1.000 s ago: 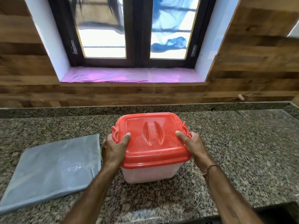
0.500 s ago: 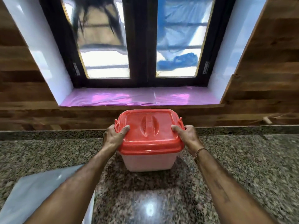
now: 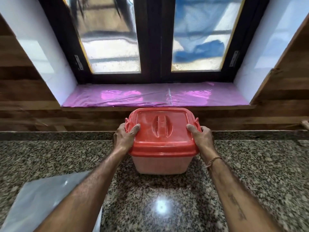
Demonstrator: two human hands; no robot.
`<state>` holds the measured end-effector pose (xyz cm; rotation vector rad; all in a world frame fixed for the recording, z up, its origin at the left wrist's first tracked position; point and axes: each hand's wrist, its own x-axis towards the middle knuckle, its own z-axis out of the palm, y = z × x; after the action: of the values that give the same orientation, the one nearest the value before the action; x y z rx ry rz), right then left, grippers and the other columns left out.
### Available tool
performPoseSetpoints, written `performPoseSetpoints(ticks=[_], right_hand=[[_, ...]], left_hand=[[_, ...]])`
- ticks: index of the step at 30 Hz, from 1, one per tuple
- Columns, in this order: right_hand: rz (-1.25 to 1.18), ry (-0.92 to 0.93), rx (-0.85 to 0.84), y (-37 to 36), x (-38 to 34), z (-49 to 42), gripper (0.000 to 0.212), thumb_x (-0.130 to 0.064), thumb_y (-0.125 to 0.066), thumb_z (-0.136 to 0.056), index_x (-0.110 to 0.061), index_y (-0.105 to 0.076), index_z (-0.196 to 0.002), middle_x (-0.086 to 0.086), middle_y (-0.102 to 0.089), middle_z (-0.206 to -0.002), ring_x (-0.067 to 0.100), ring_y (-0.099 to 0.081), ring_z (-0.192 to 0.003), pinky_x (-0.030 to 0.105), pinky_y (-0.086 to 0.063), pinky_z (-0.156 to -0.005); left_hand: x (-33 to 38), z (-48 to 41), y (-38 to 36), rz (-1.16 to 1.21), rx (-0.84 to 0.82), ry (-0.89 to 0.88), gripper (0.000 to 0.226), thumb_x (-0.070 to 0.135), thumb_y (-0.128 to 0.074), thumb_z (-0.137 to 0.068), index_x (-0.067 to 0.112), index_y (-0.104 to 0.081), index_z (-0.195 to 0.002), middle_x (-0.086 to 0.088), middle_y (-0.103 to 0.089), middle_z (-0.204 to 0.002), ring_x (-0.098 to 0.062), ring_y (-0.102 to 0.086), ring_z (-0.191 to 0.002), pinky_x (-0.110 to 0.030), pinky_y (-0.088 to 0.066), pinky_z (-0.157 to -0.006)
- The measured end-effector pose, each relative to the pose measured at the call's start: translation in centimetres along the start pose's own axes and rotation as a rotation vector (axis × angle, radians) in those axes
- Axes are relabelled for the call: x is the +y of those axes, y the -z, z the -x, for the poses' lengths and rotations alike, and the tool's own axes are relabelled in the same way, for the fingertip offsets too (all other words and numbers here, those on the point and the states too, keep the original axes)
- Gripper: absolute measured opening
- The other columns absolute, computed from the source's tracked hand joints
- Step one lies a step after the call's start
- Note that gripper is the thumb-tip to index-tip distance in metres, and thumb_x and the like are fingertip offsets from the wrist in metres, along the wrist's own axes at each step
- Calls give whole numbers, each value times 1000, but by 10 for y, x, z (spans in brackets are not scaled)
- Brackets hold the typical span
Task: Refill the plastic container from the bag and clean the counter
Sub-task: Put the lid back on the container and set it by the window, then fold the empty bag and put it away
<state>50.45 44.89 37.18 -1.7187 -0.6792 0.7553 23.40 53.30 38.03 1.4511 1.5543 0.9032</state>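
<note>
A translucent plastic container with a closed red lid is in the middle of the speckled granite counter, close to the back wall. My left hand grips the lid's left side, thumb on top. My right hand grips the right side the same way. A flat grey plastic bag lies on the counter at the near left, partly under my left forearm. What the container holds cannot be made out through its cloudy wall.
A window with a dark frame is straight ahead, its sill covered in shiny pink film just above and behind the container. Wooden wall panels run along the back of the counter. A light reflects off the counter near me.
Both hands have carried the container away from me toward the back wall under the window sill. The view has tilted up, and the grey bag now sits lower left.
</note>
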Motion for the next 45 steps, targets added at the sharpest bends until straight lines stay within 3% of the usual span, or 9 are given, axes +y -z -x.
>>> performPoseSetpoints(ticks=[5, 8, 12, 16, 19, 27, 33, 39, 45], right_hand=[[-192, -42, 235, -17, 33, 50, 63, -64, -39, -98, -16, -61, -132, 10, -69, -123, 28, -67, -108, 44, -57, -91], [-269, -129, 308, -55, 79, 123, 60, -54, -39, -103, -7, -53, -137, 10, -62, -122, 25, -62, -108, 32, -52, -84], [123, -115, -141, -142, 132, 222, 19, -35, -61, -99, -25, -62, -114, 3, -68, -103, 23, -67, -94, 31, -57, -82], [458, -12, -536, -239, 140, 277, 55, -39, -74, -88, -11, -53, -131, 5, -67, -108, 21, -63, -96, 34, -53, -87], [604, -54, -479, -283, 147, 294, 51, -42, -78, -83, -9, -59, -116, 10, -64, -112, 26, -60, -105, 37, -49, -85], [507, -198, -369, -269, 165, 292, 32, -21, -65, -80, -20, -74, -110, 0, -77, -101, 26, -73, -94, 45, -61, -82], [606, 17, -365, -284, 125, 273, 27, -14, -69, -87, -19, -74, -113, -2, -75, -102, 19, -68, -94, 37, -54, -82], [527, 26, -406, -285, 96, 243, 12, -14, -71, -93, -24, -73, -100, -10, -69, -86, 10, -61, -81, 28, -49, -71], [398, -147, -364, -269, 108, 243, 18, -28, -74, -93, -11, -74, -99, 9, -75, -102, 30, -71, -90, 37, -57, -74]], left_hand=[[-34, 34, 21, -101, -43, 0, 95, 82, -29, -88, 22, -24, -161, -13, -40, -158, -33, -46, -139, -51, -38, -111], [-105, 71, 67, -234, 22, 53, 81, 68, -42, -97, 22, -25, -161, -14, -29, -164, -35, -36, -147, -51, -35, -114], [-225, 103, 160, -533, 86, 202, 81, 63, -55, -93, 21, -31, -159, -16, -30, -162, -37, -30, -147, -54, -30, -114], [-309, 110, 250, -653, 125, 373, 98, 80, -55, -80, 30, -25, -160, -16, -12, -168, -39, -14, -154, -61, -16, -121], [-359, 109, 295, -552, 63, 506, 121, 99, -41, -58, 40, -14, -160, -8, 6, -171, -37, 2, -157, -63, -9, -123], [-358, 121, 307, -827, 6, 154, 76, 69, -73, -73, 25, -62, -134, -15, -42, -151, -39, -35, -135, -61, -30, -111], [-317, 37, 292, -743, -199, -56, 81, 51, -58, -97, 16, -22, -161, -11, -27, -167, -35, -22, -153, -54, -13, -122], [-318, -14, 292, -631, -287, -58, 63, 41, -53, -103, 22, -30, -159, -16, -38, -159, -37, -34, -145, -50, -28, -115], [-332, -22, 292, -194, -195, 92, 15, 29, -70, -95, 16, -74, -102, -5, -73, -121, -26, -69, -103, -25, -44, -78]])
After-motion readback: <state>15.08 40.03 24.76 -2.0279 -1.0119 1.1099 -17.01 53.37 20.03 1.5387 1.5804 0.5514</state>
